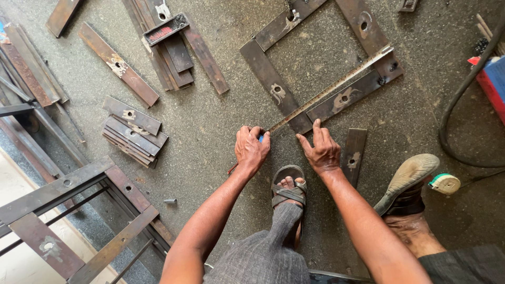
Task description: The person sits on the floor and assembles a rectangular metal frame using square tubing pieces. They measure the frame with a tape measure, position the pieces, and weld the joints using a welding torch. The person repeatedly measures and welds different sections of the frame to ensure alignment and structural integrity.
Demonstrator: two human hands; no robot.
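1. Nearest the camera, a sandalled foot (pixel 288 190) rests flat on the concrete floor (pixel 210 131) between the person's two forearms. Another foot (pixel 407 181) sits to the right with its sole tipped up, and a tape measure case (pixel 445 183) lies just beside it.
2. The left hand (pixel 251 149) is curled into a loose fist, fingers together, gripping a small blue marker (pixel 261 138) at the near end of a long metal ruler (pixel 331 89).
3. The right hand (pixel 320 149) presses down with its fingers spread apart, the fingertips touching the near corner of a frame of flat steel bars (pixel 273 84). A short loose bar (pixel 353 154) lies just right of this hand.
4. The ruler runs diagonally across the frame, from the near corner between the hands up to the far right corner.
5. To the left, a stack of short steel bars (pixel 134 131) lies on the floor, and a welded steel frame (pixel 79 210) sits at the lower left.
6. Farther off, more long bars (pixel 173 47) lie in a loose heap at the top, with single bars around it.
7. At the far right, a black cable (pixel 463 89) curves past a blue and red box (pixel 492 81).
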